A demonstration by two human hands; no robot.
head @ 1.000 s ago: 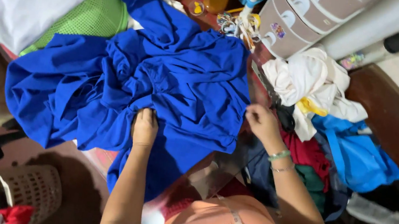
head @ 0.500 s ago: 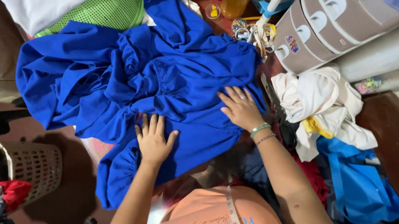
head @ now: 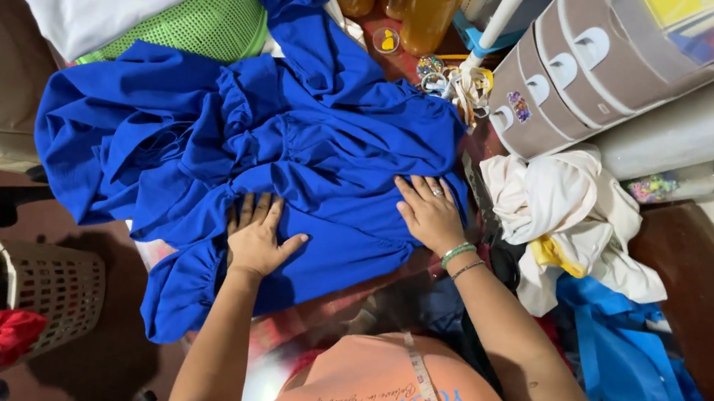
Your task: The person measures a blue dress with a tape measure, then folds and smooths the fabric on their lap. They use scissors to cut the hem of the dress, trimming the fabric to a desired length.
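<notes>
Both hands lie spread, palms down, on the rumpled bright blue cloth garment heaped across the desk: left hand at its near edge, right hand toward its right side; most cloth bunches up away leftward.

Left hand: flat, palm down, fingers together pointing away, thumb out to the right.
Right hand: flat, palm down, fingers spread (ring on one finger).
Right wrist: two bracelets.
Forearms: both bare, extended forward.
</notes>
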